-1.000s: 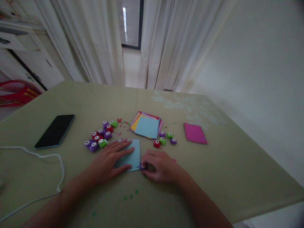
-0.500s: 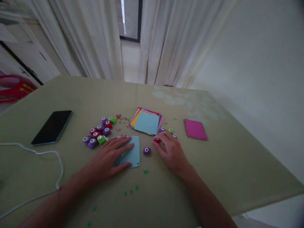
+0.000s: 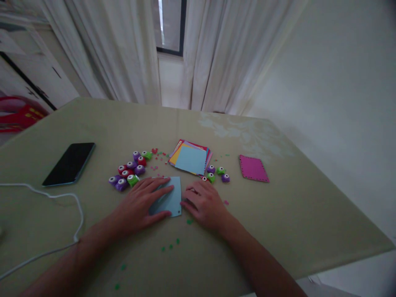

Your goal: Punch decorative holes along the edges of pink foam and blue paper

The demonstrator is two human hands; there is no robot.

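My left hand (image 3: 140, 204) lies flat, fingers spread, on a light blue paper square (image 3: 172, 201) and pins it to the table. My right hand (image 3: 206, 205) rests just right of the paper's edge. Its fingers are curled over the spot where a small purple punch lay, and the punch is hidden beneath them. Beyond my right hand sit a few small punches (image 3: 217, 173) in purple, green and red. Several more punches (image 3: 128, 174) are clustered beyond my left hand.
A stack of coloured paper squares (image 3: 192, 159) lies behind the hands and a pink sheet (image 3: 253, 168) to the right. A dark phone (image 3: 69, 163) and a white cable (image 3: 66, 200) are on the left. Green paper bits (image 3: 170, 246) dot the olive table (image 3: 278, 222).
My right hand left the purple punch, reached back to the punches near the stack, then returned to the paper's right edge and covered the purple punch. My left hand stayed on the paper.
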